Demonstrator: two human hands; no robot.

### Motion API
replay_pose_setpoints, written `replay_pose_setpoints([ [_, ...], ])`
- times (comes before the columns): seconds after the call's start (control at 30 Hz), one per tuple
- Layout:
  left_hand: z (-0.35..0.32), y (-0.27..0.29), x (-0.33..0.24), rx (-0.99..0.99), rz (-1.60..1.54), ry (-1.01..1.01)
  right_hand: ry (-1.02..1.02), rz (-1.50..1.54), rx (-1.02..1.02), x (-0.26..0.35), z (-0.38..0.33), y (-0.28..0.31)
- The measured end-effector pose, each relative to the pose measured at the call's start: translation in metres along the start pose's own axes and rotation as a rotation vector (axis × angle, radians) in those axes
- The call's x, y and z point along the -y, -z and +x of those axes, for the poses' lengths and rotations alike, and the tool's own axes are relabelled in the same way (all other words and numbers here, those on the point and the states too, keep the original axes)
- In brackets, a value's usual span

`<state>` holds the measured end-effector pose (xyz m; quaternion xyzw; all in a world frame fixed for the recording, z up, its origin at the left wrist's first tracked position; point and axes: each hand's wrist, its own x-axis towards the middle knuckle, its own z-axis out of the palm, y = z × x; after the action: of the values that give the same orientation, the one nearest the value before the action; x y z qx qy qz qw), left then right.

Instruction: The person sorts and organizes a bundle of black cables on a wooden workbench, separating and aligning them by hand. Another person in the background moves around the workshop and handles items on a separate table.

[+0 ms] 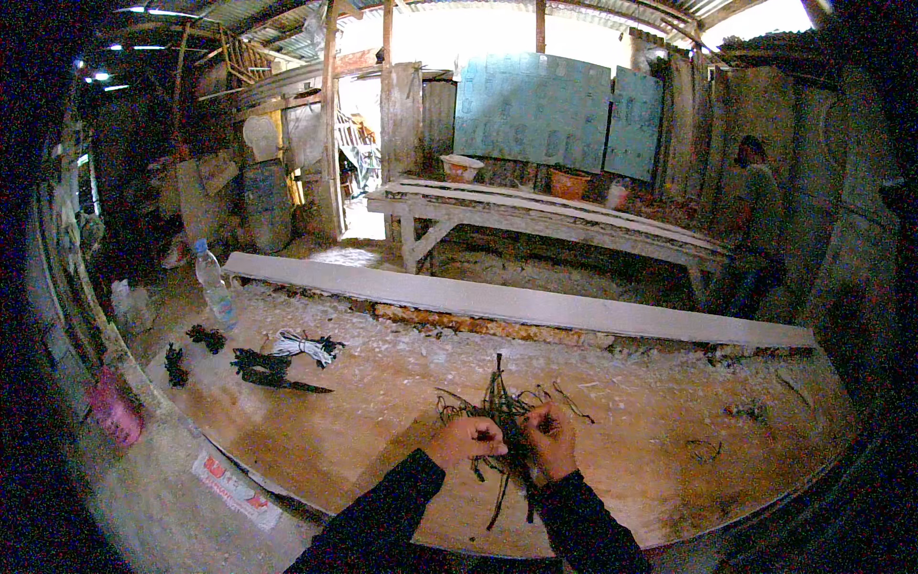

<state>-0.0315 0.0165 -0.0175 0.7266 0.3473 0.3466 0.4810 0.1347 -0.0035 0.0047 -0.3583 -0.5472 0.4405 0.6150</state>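
Observation:
A tangled bunch of thin dark cords lies on the wooden tabletop in front of me, with loose ends spreading out on all sides. My left hand is closed at the bunch's left side, fingers curled in against the cords. On the other side my right hand pinches at the same bunch, thumb and fingers together. Which single strand either hand grips is too small to make out. One loose dark strand stretches out beyond my right hand.
A long pale board runs along the table's far edge. At the left are a plastic bottle, a white cord bundle and several dark cord bundles. Behind stands a bench with tubs; a person is at its right end.

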Motion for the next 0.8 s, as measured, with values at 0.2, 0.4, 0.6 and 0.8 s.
replay_pose_setpoints([
  [0.2, 0.000, -0.010, -0.005, 0.178, 0.085, -0.123, 0.081, -0.186, -0.088, -0.027, 0.010, 0.008],
  [0.4, 0.000, -0.021, -0.006, 0.178, -0.057, -0.185, 0.131, -0.359, -0.083, -0.043, 0.021, 0.013],
  [0.6, -0.001, -0.018, -0.009, 0.064, -0.097, -0.219, 0.253, -0.495, -0.171, -0.037, 0.017, 0.005],
  [0.8, 0.007, -0.005, 0.017, -0.467, 0.145, -0.163, 0.229, -0.589, -0.199, -0.025, 0.017, 0.007],
])
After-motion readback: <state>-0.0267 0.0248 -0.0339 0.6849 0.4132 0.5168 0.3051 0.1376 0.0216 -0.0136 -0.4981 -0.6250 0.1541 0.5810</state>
